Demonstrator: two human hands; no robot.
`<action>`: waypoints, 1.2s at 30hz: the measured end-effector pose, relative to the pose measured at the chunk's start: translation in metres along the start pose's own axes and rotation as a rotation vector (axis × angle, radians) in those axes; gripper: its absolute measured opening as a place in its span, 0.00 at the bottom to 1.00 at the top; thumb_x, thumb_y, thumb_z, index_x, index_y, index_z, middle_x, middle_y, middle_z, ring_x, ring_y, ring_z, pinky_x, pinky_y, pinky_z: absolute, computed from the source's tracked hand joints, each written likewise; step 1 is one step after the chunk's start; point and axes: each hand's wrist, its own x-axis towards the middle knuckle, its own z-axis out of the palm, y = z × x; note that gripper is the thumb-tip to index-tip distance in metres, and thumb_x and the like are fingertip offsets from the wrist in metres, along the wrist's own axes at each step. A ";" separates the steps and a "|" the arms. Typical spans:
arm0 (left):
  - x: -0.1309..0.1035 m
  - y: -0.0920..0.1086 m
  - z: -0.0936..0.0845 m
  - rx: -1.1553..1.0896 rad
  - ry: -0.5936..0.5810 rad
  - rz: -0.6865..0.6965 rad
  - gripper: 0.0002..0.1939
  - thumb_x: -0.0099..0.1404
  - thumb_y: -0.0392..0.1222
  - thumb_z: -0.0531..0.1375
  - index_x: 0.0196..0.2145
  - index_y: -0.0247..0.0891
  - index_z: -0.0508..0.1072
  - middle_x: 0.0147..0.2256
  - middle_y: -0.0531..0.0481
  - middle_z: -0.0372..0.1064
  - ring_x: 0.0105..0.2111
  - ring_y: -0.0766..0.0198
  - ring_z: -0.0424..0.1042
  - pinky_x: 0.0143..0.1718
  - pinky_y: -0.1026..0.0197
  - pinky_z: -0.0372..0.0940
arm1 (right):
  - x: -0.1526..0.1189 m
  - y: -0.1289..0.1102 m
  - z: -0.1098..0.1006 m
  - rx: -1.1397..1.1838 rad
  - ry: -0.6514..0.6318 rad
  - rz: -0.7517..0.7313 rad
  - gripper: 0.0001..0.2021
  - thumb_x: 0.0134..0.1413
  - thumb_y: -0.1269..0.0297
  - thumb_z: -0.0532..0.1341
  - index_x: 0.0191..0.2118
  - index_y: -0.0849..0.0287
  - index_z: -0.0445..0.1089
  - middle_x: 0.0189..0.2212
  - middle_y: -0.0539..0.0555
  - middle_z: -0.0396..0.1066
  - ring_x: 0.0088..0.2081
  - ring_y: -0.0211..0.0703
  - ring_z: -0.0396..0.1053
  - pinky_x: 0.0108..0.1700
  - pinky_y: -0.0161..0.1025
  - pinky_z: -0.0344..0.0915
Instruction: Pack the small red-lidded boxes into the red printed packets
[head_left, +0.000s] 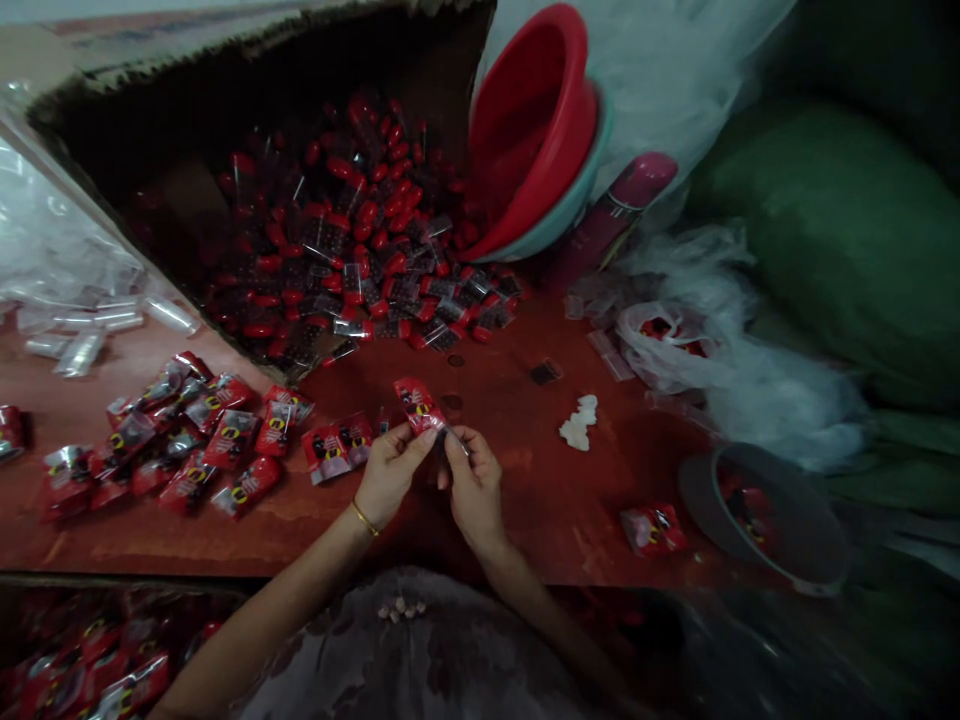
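Observation:
Above the front part of the red table, my left hand [390, 470] and my right hand [474, 482] meet around a small red printed packet [417, 402]. The fingers of both are closed on its lower end, and its upper end points away from me. What lies between the fingertips is partly hidden. Just left of my left hand lie two similar red packets [337, 445]. Farther left is a loose pile of filled red packets [232, 435] with clear parts showing.
A tipped cardboard box [97, 190] spills red-capped clear containers [367, 240] over the table [517, 540]. Red basin [574, 70], pink-capped bottle [600, 225], plastic bag [780, 400] and grey bowl [697, 490] stand right. Clear tubes [82, 350] lie left; more packets [97, 670] sit below the edge.

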 end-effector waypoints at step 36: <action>0.003 -0.008 -0.001 -0.178 0.083 0.026 0.15 0.50 0.49 0.66 0.32 0.35 0.76 0.34 0.47 0.75 0.35 0.66 0.71 0.42 0.65 0.63 | 0.004 0.003 -0.018 -0.335 -0.062 -0.193 0.08 0.56 0.61 0.55 0.37 0.58 0.66 0.30 0.50 0.70 0.31 0.36 0.67 0.34 0.33 0.64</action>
